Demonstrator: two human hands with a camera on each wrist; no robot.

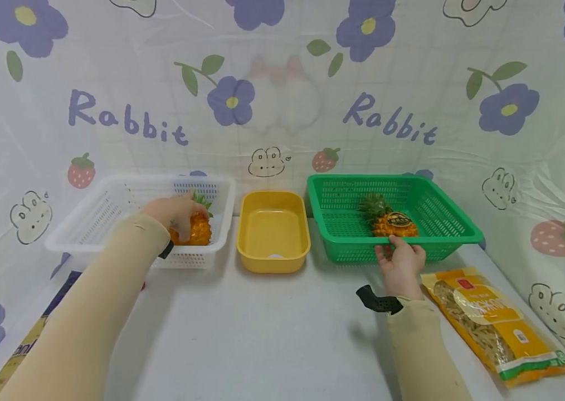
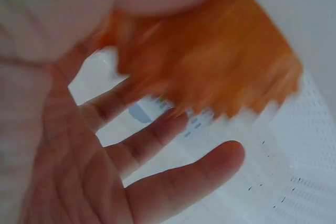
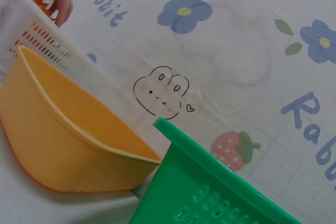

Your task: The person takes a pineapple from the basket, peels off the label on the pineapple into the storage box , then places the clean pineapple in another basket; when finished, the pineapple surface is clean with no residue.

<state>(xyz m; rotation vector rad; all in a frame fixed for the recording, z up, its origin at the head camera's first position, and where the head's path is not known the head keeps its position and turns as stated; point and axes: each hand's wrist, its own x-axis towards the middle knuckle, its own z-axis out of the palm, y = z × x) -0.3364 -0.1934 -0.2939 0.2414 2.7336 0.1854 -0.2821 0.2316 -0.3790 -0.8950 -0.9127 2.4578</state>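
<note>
Inside the white basket (image 1: 202, 259), my left hand (image 1: 174, 214) holds a small orange pineapple (image 1: 201, 231) with green leaves on top. The left wrist view shows the thumb across the blurred pineapple (image 2: 210, 56), with several fingers spread below it. My right hand (image 1: 402, 266) grips the front rim of the green basket (image 1: 335, 248), its fingertips at the edge. A second pineapple (image 1: 395, 224) with a dark label lies on its side in that basket, its leaves pointing left. The right hand is out of sight in the right wrist view.
A yellow tub (image 1: 273, 264) stands between the two baskets. On the right of the white table (image 1: 262, 334) lies a yellow bag of dried food (image 1: 495, 323). Another package (image 1: 24, 348) is partly hidden by the left arm. A printed cloth (image 1: 282, 83) hangs behind.
</note>
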